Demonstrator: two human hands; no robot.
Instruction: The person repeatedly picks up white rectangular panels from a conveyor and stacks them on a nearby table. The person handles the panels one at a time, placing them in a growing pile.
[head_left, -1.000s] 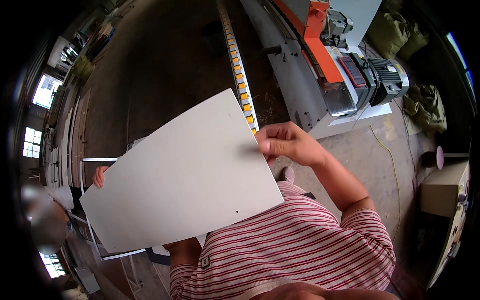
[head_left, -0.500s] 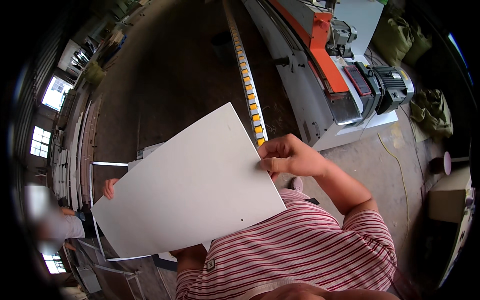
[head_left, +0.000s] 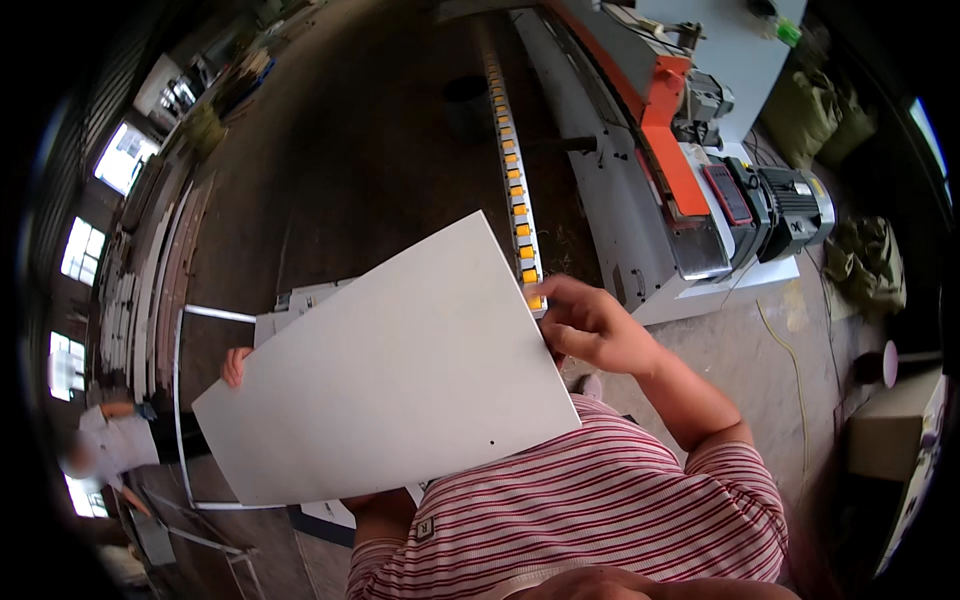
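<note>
A white rectangular panel (head_left: 390, 370) with one small dark hole near its lower edge is held tilted in front of my striped shirt. My left hand (head_left: 235, 367) grips its far left edge; only the fingertips show over the top, and the rest is hidden behind the panel. At the right edge, my right hand (head_left: 600, 330) is loosened, its fingers bent and its thumb off the panel's face. Its fingertips lie beside the edge; whether they touch it, I cannot tell.
Beyond the panel runs a rail of yellow rollers (head_left: 522, 210) alongside a grey machine with an orange arm (head_left: 660, 130) and a motor (head_left: 790, 210). A white metal frame (head_left: 182, 400) stands at left, near another person (head_left: 120, 445). Long boards (head_left: 150, 300) lean behind. A yellow cable (head_left: 795, 370) crosses the floor.
My right thumb has come off the panel's face, and the hand has shifted slightly outward from the edge. My left hand keeps its grip. The view has turned a little.
</note>
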